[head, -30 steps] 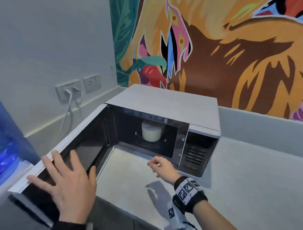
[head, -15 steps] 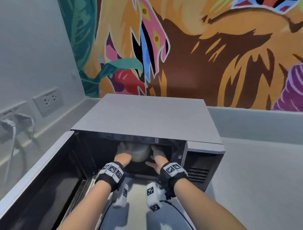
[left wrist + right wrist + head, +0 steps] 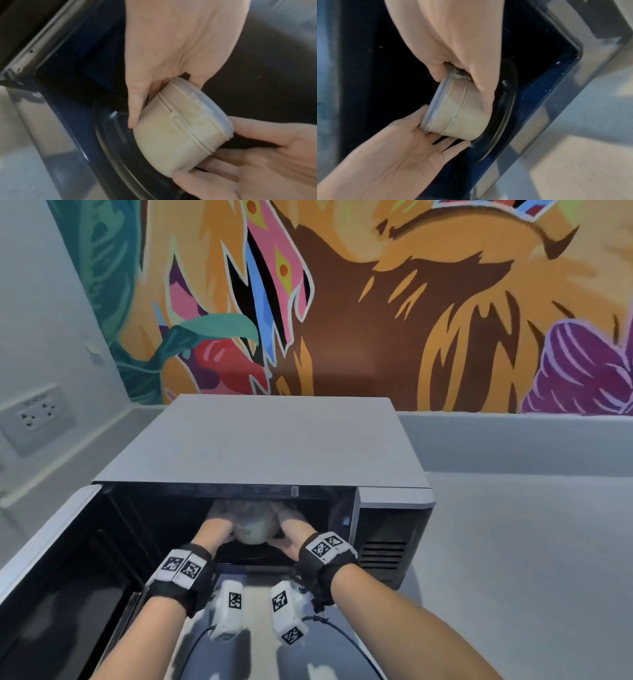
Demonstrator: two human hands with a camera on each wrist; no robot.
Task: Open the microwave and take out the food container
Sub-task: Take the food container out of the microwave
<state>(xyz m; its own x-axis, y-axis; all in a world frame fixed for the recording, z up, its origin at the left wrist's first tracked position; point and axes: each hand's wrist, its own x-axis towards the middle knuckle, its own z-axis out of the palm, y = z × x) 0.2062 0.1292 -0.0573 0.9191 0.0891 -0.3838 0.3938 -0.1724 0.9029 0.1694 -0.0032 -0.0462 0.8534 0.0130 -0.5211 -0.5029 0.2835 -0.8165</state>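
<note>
1. Plainly, one counter [image 3: 513, 542] carries one microwave [image 3: 260, 440] mid-frame, its door [image 3: 51, 594] swung to lower left so I can reach in.
2. One glass turntable [image 3: 506, 108] sits inside.
3. One cream food container [image 3: 180, 135], lidded, is on it, not yet out.
4. Two hands: my left hand [image 3: 180, 47] and right hand [image 3: 453, 40] clasp opposite sides, fingers [image 3: 135, 108] curled round it, I judge for a steady lift.
</note>
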